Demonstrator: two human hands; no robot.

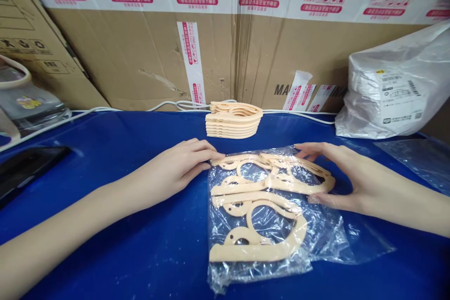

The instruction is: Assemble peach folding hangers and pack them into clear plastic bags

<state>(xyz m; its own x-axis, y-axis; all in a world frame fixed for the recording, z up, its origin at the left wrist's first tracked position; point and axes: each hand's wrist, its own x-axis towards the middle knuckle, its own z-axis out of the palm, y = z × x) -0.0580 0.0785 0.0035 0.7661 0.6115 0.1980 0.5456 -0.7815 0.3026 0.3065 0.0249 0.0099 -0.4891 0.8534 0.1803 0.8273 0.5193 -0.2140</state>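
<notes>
A clear plastic bag (323, 243) lies flat in front of me with several beige folding hangers (256, 252), folded up, inside it. They sit in two groups, one above the other. My left hand (188, 163) is at the bag's upper left corner, fingers together and fingertips closed on its edge. At the other side, my right hand (339, 171) spans the right end of the upper hangers, thumb on the near side and fingers at the far side, gripping them through the film. Behind the bag stands a neat stack of the same hangers (232, 126).
Blue covering (140, 243) spreads under everything. Large cardboard boxes (140, 47) wall off the back, with a white cable (161, 105) along their foot. A dark phone-like object (28, 166) and a clear jug (31, 98) are left; a white wrapped package (390, 89) stands right.
</notes>
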